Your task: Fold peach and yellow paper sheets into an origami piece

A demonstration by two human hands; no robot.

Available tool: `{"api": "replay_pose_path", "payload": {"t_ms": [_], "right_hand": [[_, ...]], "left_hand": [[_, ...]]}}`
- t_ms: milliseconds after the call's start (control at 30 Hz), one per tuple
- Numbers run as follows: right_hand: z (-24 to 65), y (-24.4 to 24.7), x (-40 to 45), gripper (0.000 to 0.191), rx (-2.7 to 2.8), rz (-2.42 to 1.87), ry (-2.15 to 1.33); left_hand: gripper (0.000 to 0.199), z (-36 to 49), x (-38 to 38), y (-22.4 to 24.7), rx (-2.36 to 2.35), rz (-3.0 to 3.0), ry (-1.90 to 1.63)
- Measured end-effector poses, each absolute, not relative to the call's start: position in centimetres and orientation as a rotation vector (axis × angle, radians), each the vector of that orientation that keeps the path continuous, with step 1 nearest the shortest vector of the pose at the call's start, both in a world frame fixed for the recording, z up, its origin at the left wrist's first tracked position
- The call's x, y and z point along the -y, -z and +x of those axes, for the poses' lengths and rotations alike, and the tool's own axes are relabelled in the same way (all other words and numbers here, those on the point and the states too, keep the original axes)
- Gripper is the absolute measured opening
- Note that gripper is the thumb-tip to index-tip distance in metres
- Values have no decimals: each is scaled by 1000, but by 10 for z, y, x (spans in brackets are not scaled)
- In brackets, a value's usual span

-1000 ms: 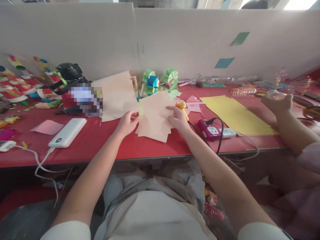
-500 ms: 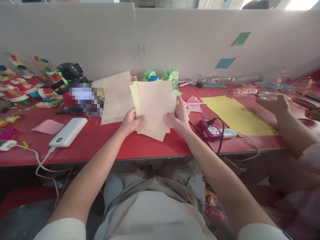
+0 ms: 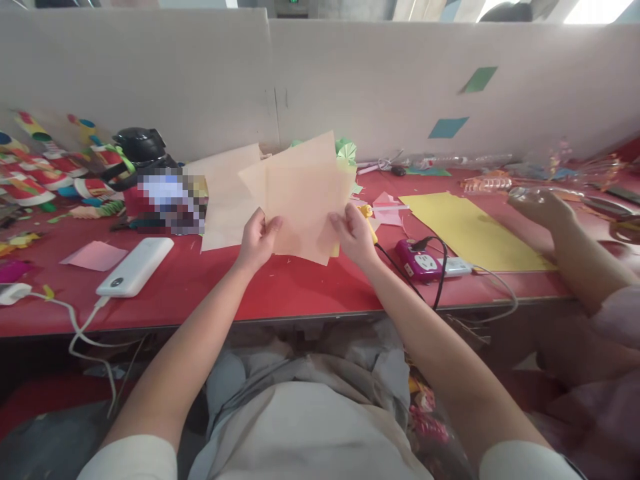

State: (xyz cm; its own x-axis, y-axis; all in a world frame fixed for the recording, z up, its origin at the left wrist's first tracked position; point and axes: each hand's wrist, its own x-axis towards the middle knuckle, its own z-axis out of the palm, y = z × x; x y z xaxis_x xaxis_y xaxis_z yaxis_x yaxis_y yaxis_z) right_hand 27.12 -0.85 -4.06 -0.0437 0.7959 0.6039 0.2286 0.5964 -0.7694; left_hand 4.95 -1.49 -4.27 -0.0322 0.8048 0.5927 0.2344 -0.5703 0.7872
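Note:
Several loose sheets of paper (image 3: pixel 305 207), pale peach with a bit of yellow at the lower right, are held up above the red table between my two hands. My left hand (image 3: pixel 259 239) pinches their left edge with the thumb in front. On the right edge, my right hand (image 3: pixel 354 235) grips them the same way. The sheets are fanned unevenly, and one corner sticks up at the top. Behind them lies a larger peach sheet (image 3: pixel 227 200), and green folded paper (image 3: pixel 346 152) is partly hidden.
A white power bank (image 3: pixel 135 268) with a cable and a pink paper (image 3: pixel 94 255) lie at left. To the right are a purple power socket (image 3: pixel 419 260) and a yellow sheet (image 3: pixel 480 233). Another person's hand (image 3: pixel 545 208) rests near clear plastic bottles. A pale partition (image 3: pixel 150 67) stands behind.
The sheets have fanned apart, with one corner now rising at the top and another jutting left. Less yellow shows. Both hands still hold the edges.

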Motion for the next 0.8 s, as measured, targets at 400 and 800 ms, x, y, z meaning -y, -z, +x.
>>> {"api": "replay_pose_path", "payload": {"t_ms": [400, 800], "right_hand": [[254, 32, 12, 42, 1522, -925, -682], [241, 15, 14, 39, 1446, -879, -497]], "left_hand": [[40, 46, 12, 30, -1129, 1770, -1701], [42, 65, 7, 11, -1171, 1787, -1962]]}}
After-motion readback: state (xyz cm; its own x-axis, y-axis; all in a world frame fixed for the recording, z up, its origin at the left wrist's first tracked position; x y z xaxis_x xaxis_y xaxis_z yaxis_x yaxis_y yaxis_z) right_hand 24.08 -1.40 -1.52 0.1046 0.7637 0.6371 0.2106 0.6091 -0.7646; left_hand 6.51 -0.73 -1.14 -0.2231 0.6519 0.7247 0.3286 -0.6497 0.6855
